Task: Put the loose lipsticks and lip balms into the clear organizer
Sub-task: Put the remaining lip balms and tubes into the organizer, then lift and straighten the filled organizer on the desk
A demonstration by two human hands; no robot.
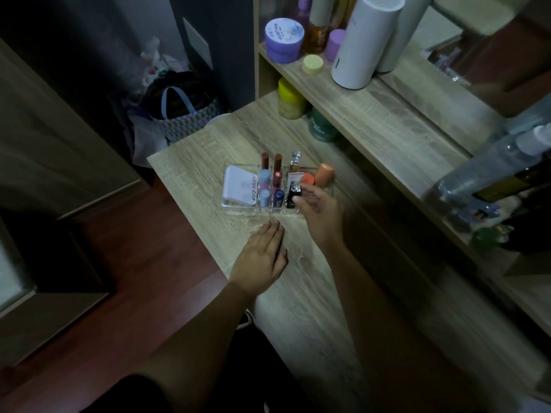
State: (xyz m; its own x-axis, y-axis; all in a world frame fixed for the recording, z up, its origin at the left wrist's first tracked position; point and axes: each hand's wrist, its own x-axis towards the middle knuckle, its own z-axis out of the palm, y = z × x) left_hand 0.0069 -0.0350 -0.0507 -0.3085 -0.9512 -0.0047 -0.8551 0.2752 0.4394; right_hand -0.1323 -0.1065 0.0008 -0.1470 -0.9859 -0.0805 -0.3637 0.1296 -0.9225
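The room was dim, with the strongest light falling on the middle of the wooden surface and the shelf above it, while the floor and the left side sank into heavy shadow and dark vignetting at the corners. A pale sheen of glare lay on the surface just in front of the clear organizer. Wide-angle distortion bent the straight edges toward the frame borders, and the bottles at the right edge were smeared and out of focus.

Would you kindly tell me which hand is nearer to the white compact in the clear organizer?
Left. The left hand lies flat on the desk just in front of the white compact; the right hand is at the organizer's opposite side.
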